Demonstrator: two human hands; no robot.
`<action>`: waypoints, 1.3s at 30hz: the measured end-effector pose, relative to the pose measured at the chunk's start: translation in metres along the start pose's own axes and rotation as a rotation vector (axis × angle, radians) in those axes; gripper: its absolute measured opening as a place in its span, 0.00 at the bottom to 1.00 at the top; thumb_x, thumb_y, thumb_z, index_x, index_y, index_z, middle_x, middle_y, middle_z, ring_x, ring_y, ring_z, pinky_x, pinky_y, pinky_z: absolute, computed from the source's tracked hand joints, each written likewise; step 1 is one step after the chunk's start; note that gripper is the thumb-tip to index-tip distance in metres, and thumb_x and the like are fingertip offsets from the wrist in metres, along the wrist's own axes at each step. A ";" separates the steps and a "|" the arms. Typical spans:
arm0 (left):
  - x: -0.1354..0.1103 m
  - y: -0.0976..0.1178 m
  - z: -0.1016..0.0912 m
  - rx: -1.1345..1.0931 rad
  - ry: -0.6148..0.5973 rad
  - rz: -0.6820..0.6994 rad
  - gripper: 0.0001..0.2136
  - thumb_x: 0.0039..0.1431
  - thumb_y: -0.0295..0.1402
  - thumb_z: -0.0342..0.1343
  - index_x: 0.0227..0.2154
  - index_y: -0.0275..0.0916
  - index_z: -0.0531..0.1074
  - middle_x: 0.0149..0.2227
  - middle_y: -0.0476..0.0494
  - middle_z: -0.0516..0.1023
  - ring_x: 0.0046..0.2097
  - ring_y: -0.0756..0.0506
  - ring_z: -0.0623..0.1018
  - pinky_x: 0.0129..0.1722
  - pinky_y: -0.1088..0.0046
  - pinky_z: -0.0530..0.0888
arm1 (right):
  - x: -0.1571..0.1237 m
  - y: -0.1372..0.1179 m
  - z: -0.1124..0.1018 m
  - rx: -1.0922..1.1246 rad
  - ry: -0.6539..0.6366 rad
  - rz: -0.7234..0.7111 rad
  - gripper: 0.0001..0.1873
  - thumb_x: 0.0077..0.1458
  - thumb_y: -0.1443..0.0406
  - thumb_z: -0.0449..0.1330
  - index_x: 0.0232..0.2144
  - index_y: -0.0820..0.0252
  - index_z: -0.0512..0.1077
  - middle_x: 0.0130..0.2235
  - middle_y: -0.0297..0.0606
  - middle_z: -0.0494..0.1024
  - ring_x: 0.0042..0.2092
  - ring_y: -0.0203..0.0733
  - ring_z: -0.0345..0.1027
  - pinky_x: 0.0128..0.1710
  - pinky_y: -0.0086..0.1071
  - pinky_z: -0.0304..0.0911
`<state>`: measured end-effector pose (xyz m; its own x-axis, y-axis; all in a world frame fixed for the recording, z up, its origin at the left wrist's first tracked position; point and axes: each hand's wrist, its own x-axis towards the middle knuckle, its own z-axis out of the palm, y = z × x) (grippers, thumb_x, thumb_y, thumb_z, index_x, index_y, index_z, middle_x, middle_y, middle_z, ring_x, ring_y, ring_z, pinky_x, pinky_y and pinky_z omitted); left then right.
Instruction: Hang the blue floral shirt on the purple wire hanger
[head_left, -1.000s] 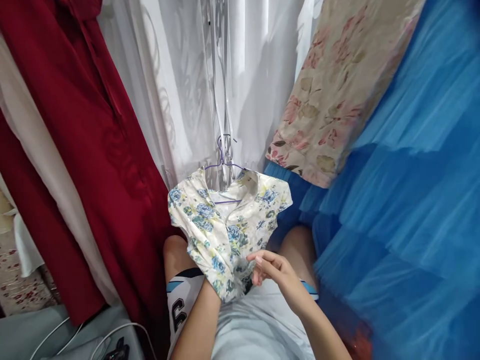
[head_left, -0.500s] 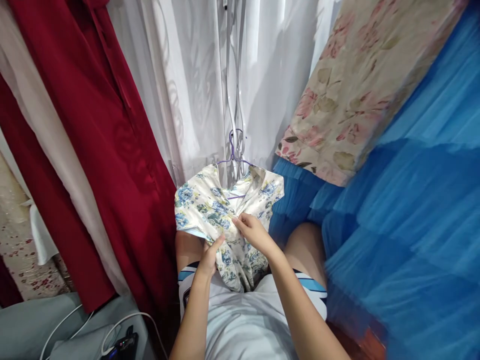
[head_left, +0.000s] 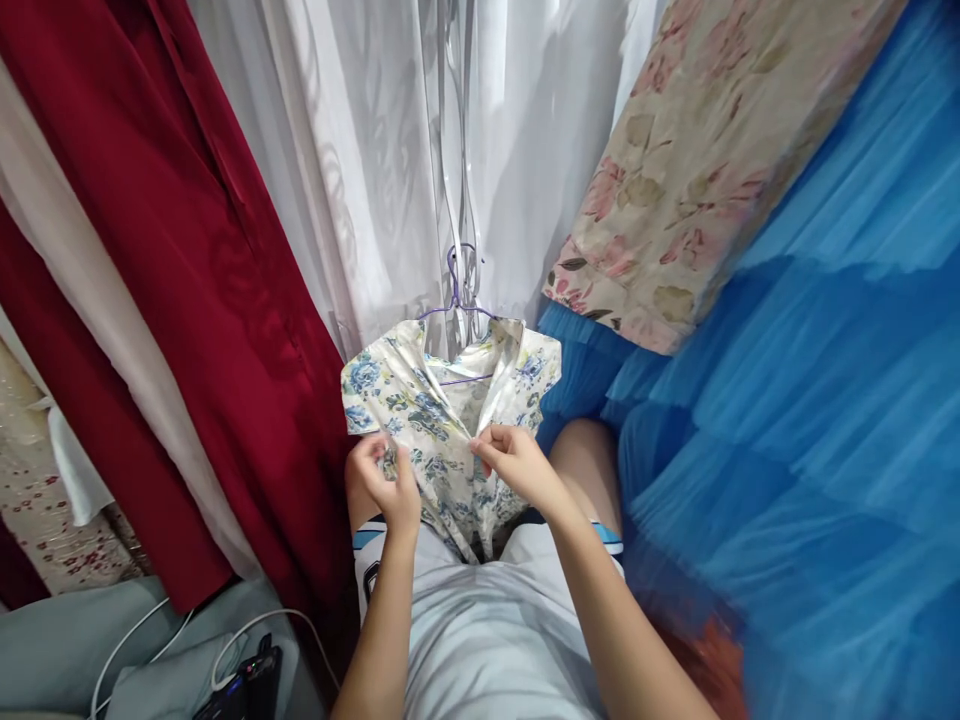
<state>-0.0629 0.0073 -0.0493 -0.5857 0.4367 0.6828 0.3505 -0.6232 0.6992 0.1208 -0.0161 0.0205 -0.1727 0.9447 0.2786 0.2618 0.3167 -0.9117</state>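
Note:
A small white shirt with blue flowers (head_left: pixel 420 395) hangs on a purple wire hanger (head_left: pixel 455 300) in front of me, above my knees. My left hand (head_left: pixel 384 482) is closed, pinching the left front edge of the shirt. My right hand (head_left: pixel 514 462) is closed too, pinching the right front edge near the middle. The two hands hold the front panels a little apart, just below the collar. The hanger's hook is caught on white ribbons (head_left: pixel 454 150) that hang down from above.
A dark red garment (head_left: pixel 187 260) and a cream one (head_left: pixel 90 300) hang at the left. White sheer curtains (head_left: pixel 360 160) are behind. A floral fabric (head_left: pixel 705 150) and blue tulle (head_left: pixel 810 420) fill the right. A dark device with white cables (head_left: pixel 244 680) lies at bottom left.
Both hands have risen from the shirt's hem to its front edges near the collar. The left hand, earlier hidden under the cloth, now pinches the left panel.

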 end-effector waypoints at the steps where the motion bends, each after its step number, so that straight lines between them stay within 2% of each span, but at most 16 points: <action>1: -0.007 0.009 0.000 -0.024 -0.158 0.009 0.15 0.57 0.33 0.59 0.47 0.41 0.67 0.47 0.40 0.71 0.48 0.43 0.73 0.50 0.66 0.69 | -0.002 -0.004 0.006 0.000 -0.004 -0.002 0.14 0.57 0.59 0.57 0.22 0.59 0.66 0.19 0.33 0.72 0.21 0.35 0.61 0.24 0.29 0.53; 3: -0.022 0.024 0.003 -0.081 -0.444 -0.024 0.13 0.57 0.32 0.58 0.45 0.41 0.69 0.43 0.42 0.73 0.45 0.44 0.74 0.47 0.68 0.70 | -0.006 -0.009 0.017 0.011 -0.028 -0.006 0.13 0.56 0.60 0.57 0.23 0.59 0.67 0.19 0.33 0.72 0.21 0.36 0.63 0.24 0.29 0.54; 5: -0.034 0.033 0.007 -0.117 -0.584 -0.073 0.08 0.60 0.32 0.56 0.42 0.40 0.69 0.39 0.44 0.75 0.42 0.45 0.75 0.44 0.70 0.71 | -0.010 -0.010 0.023 0.047 -0.051 -0.008 0.12 0.56 0.60 0.58 0.24 0.60 0.68 0.19 0.33 0.72 0.22 0.36 0.64 0.24 0.29 0.56; 7: -0.040 0.036 0.011 -0.120 -0.604 -0.081 0.03 0.63 0.32 0.52 0.35 0.39 0.69 0.33 0.46 0.74 0.37 0.46 0.74 0.41 0.71 0.70 | -0.011 -0.008 0.024 0.113 -0.049 -0.012 0.12 0.55 0.60 0.59 0.23 0.60 0.68 0.19 0.33 0.72 0.22 0.36 0.64 0.24 0.28 0.56; 10: -0.037 0.036 0.012 -0.067 -0.629 -0.030 0.05 0.63 0.31 0.52 0.30 0.39 0.67 0.31 0.47 0.73 0.36 0.47 0.74 0.40 0.71 0.70 | 0.002 -0.011 0.020 0.274 -0.012 -0.004 0.18 0.54 0.59 0.60 0.17 0.60 0.65 0.16 0.31 0.66 0.19 0.31 0.53 0.21 0.27 0.49; 14: -0.025 0.032 0.010 0.010 -0.691 -0.016 0.03 0.62 0.30 0.52 0.32 0.40 0.68 0.33 0.45 0.74 0.37 0.46 0.74 0.39 0.71 0.70 | 0.053 -0.039 0.016 0.475 0.133 -0.035 0.19 0.48 0.58 0.63 0.14 0.61 0.65 0.15 0.30 0.62 0.18 0.28 0.47 0.18 0.27 0.41; 17: -0.023 0.025 0.016 0.038 -0.728 -0.026 0.03 0.61 0.29 0.52 0.31 0.40 0.68 0.33 0.45 0.74 0.37 0.46 0.75 0.38 0.72 0.70 | 0.095 -0.068 0.016 0.551 0.235 -0.096 0.14 0.45 0.60 0.64 0.18 0.62 0.69 0.16 0.31 0.65 0.18 0.28 0.47 0.17 0.27 0.41; 19: -0.027 0.018 0.021 0.061 -0.794 -0.029 0.03 0.59 0.28 0.52 0.30 0.40 0.68 0.32 0.46 0.74 0.34 0.47 0.75 0.35 0.73 0.70 | 0.111 -0.081 0.015 0.593 0.295 -0.129 0.12 0.46 0.60 0.64 0.20 0.62 0.69 0.17 0.30 0.65 0.18 0.28 0.48 0.17 0.27 0.42; 21: -0.032 0.010 0.025 0.080 -0.873 -0.035 0.03 0.57 0.27 0.53 0.30 0.41 0.68 0.30 0.48 0.73 0.31 0.48 0.73 0.33 0.73 0.69 | 0.115 -0.085 0.015 0.632 0.360 -0.157 0.12 0.46 0.59 0.64 0.21 0.63 0.70 0.18 0.30 0.65 0.18 0.28 0.49 0.17 0.26 0.44; 24: -0.033 0.003 0.025 0.088 -0.933 -0.046 0.03 0.54 0.25 0.55 0.29 0.40 0.69 0.28 0.49 0.73 0.31 0.48 0.73 0.33 0.74 0.70 | 0.103 -0.078 0.016 0.627 0.388 -0.189 0.11 0.47 0.60 0.64 0.22 0.63 0.71 0.18 0.30 0.66 0.19 0.28 0.51 0.18 0.26 0.45; 27: -0.014 0.015 0.023 0.033 -0.878 -0.031 0.06 0.52 0.22 0.56 0.31 0.40 0.71 0.32 0.48 0.76 0.35 0.47 0.76 0.37 0.73 0.72 | 0.082 -0.065 0.017 0.568 0.349 -0.196 0.10 0.49 0.59 0.63 0.25 0.61 0.71 0.17 0.29 0.66 0.18 0.30 0.53 0.19 0.27 0.47; 29: 0.011 0.035 0.024 -0.052 -0.779 0.023 0.10 0.55 0.23 0.55 0.39 0.40 0.73 0.37 0.46 0.78 0.39 0.47 0.77 0.42 0.71 0.73 | 0.070 -0.060 0.017 0.530 0.336 -0.196 0.11 0.50 0.59 0.63 0.25 0.60 0.69 0.15 0.27 0.65 0.18 0.30 0.53 0.19 0.27 0.47; 32: 0.059 0.072 0.032 -0.128 -0.584 0.171 0.18 0.63 0.29 0.53 0.55 0.43 0.67 0.40 0.44 0.77 0.41 0.47 0.77 0.46 0.69 0.73 | 0.060 -0.062 0.013 0.464 0.321 -0.225 0.12 0.50 0.59 0.63 0.24 0.60 0.68 0.15 0.27 0.64 0.17 0.30 0.52 0.19 0.27 0.46; 34: 0.089 0.091 0.041 -0.077 -0.614 0.306 0.14 0.66 0.32 0.50 0.53 0.43 0.70 0.41 0.44 0.77 0.41 0.47 0.77 0.46 0.69 0.73 | 0.059 -0.068 0.010 0.425 0.304 -0.267 0.12 0.51 0.59 0.62 0.23 0.60 0.67 0.15 0.27 0.64 0.17 0.29 0.53 0.20 0.27 0.47; 36: 0.109 0.103 0.050 0.000 -0.671 0.430 0.09 0.66 0.33 0.50 0.44 0.42 0.74 0.40 0.44 0.77 0.41 0.46 0.76 0.44 0.70 0.72 | 0.063 -0.073 0.008 0.389 0.292 -0.308 0.12 0.52 0.60 0.62 0.23 0.60 0.66 0.15 0.28 0.64 0.18 0.29 0.53 0.20 0.27 0.47; 39: 0.123 0.111 0.061 0.050 -0.656 0.526 0.08 0.66 0.35 0.51 0.36 0.40 0.73 0.36 0.45 0.76 0.39 0.47 0.75 0.41 0.72 0.71 | 0.076 -0.074 0.009 0.355 0.319 -0.328 0.13 0.52 0.60 0.61 0.23 0.60 0.65 0.15 0.26 0.62 0.18 0.29 0.50 0.20 0.27 0.45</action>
<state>-0.0515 0.0310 0.1254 0.2008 0.3957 0.8961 0.5002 -0.8279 0.2535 0.0798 0.0313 0.1067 0.1182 0.7980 0.5910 -0.1008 0.6017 -0.7923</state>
